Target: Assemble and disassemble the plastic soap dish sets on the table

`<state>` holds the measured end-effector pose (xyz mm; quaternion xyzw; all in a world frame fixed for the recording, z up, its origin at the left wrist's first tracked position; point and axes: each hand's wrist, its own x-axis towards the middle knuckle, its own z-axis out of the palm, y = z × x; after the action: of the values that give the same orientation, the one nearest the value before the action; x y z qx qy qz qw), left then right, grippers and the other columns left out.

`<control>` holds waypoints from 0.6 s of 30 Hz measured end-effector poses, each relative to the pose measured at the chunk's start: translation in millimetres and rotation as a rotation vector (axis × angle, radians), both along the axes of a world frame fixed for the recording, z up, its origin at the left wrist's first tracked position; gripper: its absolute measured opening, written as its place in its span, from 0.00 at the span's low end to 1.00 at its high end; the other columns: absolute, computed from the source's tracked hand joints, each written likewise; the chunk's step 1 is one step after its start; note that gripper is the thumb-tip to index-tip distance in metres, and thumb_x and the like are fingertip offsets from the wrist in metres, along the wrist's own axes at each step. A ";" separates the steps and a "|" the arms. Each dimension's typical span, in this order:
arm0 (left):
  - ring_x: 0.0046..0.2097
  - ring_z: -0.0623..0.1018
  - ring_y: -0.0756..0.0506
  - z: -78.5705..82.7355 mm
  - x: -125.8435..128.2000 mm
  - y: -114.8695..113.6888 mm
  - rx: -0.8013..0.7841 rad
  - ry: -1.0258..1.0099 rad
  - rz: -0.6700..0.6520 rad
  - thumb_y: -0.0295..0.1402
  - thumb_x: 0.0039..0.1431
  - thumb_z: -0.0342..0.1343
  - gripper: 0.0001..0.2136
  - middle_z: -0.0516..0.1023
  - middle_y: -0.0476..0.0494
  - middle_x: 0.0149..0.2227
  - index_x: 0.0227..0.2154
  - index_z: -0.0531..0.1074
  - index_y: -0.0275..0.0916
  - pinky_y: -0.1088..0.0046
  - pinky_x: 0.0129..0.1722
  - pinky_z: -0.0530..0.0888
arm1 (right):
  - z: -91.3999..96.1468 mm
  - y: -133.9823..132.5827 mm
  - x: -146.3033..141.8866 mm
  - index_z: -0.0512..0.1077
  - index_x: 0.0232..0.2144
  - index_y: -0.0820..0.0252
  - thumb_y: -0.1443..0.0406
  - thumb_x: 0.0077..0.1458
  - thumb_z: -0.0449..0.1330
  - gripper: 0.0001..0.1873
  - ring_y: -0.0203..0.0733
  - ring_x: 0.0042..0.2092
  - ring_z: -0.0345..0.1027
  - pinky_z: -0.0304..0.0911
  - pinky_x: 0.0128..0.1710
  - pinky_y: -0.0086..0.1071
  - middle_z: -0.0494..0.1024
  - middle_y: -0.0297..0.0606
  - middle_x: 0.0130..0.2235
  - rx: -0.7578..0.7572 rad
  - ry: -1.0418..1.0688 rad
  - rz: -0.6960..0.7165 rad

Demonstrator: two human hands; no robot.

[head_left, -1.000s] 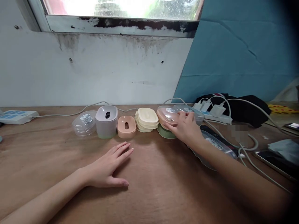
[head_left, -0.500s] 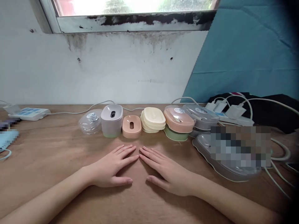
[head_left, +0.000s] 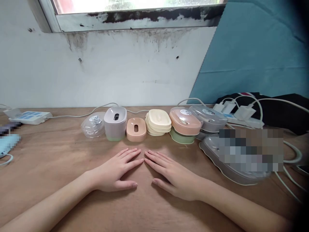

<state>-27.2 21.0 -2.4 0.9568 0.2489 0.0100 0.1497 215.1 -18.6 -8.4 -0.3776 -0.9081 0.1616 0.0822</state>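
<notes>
My left hand (head_left: pixel 118 170) lies flat on the brown table (head_left: pixel 72 154), fingers stretched out, holding nothing. Opposite it, my right hand (head_left: pixel 172 175) rests palm down the same way, and the fingertips of both almost meet. Behind them stands a row of plastic ware: stacked clear lids (head_left: pixel 93 125), a grey tub (head_left: pixel 115 125) with a slotted top, a small orange box (head_left: pixel 136 129) with a slot, and a pile of cream lids (head_left: pixel 158 121). To their right an orange lidded container (head_left: pixel 185 121) sits on a green one (head_left: pixel 182 136).
Grey containers with clear lids (head_left: pixel 209 118) stand at the right, a larger grey one (head_left: pixel 231 167) nearer me, partly blurred out. Power strips (head_left: pixel 33 117) with cables lie at both sides. A light-blue item (head_left: pixel 8 143) is at the left edge. The white wall (head_left: pixel 130 71) closes off the back.
The view has tilted very slightly, so the window and wall sit a little higher. Both hands and the plastic ware stay where they were.
</notes>
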 end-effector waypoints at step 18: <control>0.64 0.46 0.35 -1.3 -1.0 -0.7 -0.018 -0.060 -0.004 0.47 0.57 0.50 0.33 0.43 0.41 0.64 0.62 0.46 0.45 0.52 0.60 0.50 | 0.4 -0.6 1.8 0.50 0.61 0.62 0.58 0.59 0.48 0.30 0.46 0.64 0.36 0.42 0.62 0.45 0.47 0.44 0.64 0.014 0.007 0.009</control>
<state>-28.2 20.4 -3.7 0.9552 0.2423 0.0363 0.1658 216.9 -19.2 -8.0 -0.3722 -0.9106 0.1569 0.0871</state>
